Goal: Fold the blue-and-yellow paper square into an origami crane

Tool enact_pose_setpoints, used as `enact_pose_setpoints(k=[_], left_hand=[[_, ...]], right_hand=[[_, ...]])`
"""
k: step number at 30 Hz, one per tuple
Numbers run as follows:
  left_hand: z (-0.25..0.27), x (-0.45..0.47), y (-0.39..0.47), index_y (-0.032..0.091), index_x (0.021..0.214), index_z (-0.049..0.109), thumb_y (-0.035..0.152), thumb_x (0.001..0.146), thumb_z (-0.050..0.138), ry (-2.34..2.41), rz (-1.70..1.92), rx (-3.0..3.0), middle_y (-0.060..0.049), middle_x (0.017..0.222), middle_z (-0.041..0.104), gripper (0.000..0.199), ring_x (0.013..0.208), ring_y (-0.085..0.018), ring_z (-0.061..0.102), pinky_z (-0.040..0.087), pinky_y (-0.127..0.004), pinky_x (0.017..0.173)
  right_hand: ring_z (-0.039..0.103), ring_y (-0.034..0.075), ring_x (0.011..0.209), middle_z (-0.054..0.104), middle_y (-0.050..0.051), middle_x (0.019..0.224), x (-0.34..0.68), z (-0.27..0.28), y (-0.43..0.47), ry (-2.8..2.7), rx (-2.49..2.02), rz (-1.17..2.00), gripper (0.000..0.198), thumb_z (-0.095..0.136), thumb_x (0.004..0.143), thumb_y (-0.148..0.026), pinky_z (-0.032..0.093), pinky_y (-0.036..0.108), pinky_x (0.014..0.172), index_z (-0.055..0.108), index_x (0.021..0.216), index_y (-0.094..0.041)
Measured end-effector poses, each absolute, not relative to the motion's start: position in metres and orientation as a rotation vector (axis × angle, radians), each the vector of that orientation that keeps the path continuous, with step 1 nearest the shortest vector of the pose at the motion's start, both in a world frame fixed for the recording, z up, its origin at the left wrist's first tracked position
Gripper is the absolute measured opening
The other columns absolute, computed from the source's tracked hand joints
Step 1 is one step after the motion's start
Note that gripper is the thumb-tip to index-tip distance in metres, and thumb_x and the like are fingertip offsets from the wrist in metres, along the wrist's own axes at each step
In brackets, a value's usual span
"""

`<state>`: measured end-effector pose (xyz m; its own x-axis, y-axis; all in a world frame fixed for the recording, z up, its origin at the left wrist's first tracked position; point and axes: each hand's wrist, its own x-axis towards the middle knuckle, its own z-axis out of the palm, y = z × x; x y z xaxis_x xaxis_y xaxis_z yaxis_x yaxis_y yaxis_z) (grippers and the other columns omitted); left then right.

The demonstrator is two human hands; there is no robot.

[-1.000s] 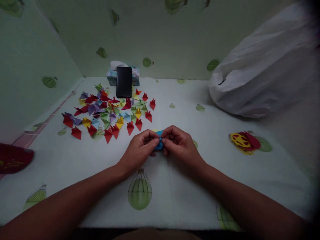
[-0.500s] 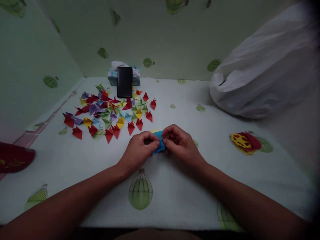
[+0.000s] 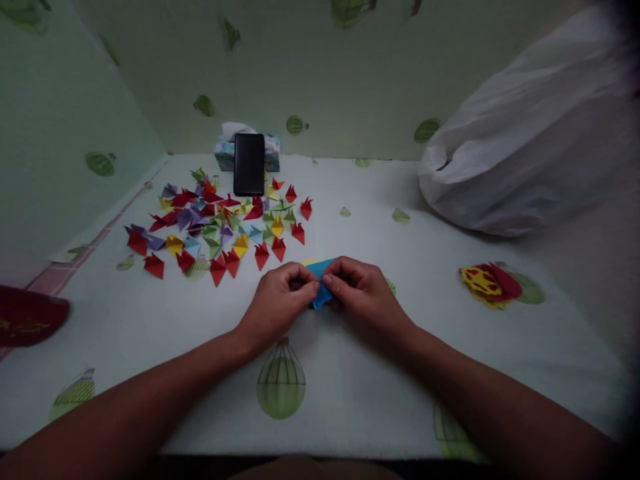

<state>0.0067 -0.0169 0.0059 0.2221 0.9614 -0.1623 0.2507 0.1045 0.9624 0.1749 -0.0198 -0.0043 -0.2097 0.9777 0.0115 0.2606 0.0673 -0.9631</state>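
Observation:
A small piece of blue origami paper (image 3: pixel 323 269) is held up between my two hands over the middle of the table. My left hand (image 3: pixel 283 293) pinches its left side with thumb and index finger. On the opposite side, the thumb and fingers of my right hand (image 3: pixel 363 290) are closed on it. The fingers cover much of the paper, so its folds cannot be made out. Just behind it a bit of yellow (image 3: pixel 311 261) shows. Many small folded paper cranes (image 3: pixel 233 262) in red, green, yellow, purple and blue lie spread beyond my left hand.
A black phone (image 3: pixel 249 165) leans against a tissue box (image 3: pixel 225 157) behind the cranes. A white plastic bag (image 3: pixel 500 153) bulges at the right. Red and yellow cut-out pieces (image 3: pixel 483 281) lie on the right side, and a dark red object (image 3: pixel 33 317) sits at the left edge.
My right fingers have shifted slightly down and left over the blue paper, and more of its upper edge shows. The left hand stays nearly in place.

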Motion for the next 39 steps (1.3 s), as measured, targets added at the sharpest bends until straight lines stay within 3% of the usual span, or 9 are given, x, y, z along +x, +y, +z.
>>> enact_pose_setpoints(k=[6,15,39], left_hand=[[0.007,0.005,-0.017,0.015,0.076,0.065,0.032,0.082,0.064,1.169,0.841,1.370,0.000,0.069,0.062,0.017,0.062,-0.012,0.054,0.044,-0.024,0.060],[0.003,0.004,-0.017,0.016,0.077,0.064,0.035,0.084,0.062,1.208,0.922,1.408,-0.001,0.072,0.062,0.020,0.065,-0.013,0.053,0.042,-0.025,0.060],[0.000,0.004,-0.017,0.018,0.077,0.061,0.031,0.083,0.063,1.300,0.967,1.516,0.001,0.069,0.059,0.015,0.060,-0.012,0.051,0.039,-0.024,0.055]], right_hand=[[0.050,0.011,0.049,0.055,-0.003,0.054,0.175,-0.003,-0.020,-1.460,-1.216,1.310,0.029,0.051,0.096,-0.036,0.039,0.026,0.054,0.055,0.073,-0.019],[0.049,0.009,0.046,0.059,-0.004,0.058,0.175,-0.016,-0.018,-1.202,-1.024,1.673,0.024,0.065,0.089,-0.040,0.041,0.024,0.048,0.058,0.082,-0.018],[0.048,0.010,0.045,0.055,-0.005,0.053,0.174,-0.009,-0.019,-1.278,-1.064,1.664,0.024,0.066,0.086,-0.040,0.039,0.024,0.047,0.055,0.079,-0.020]])
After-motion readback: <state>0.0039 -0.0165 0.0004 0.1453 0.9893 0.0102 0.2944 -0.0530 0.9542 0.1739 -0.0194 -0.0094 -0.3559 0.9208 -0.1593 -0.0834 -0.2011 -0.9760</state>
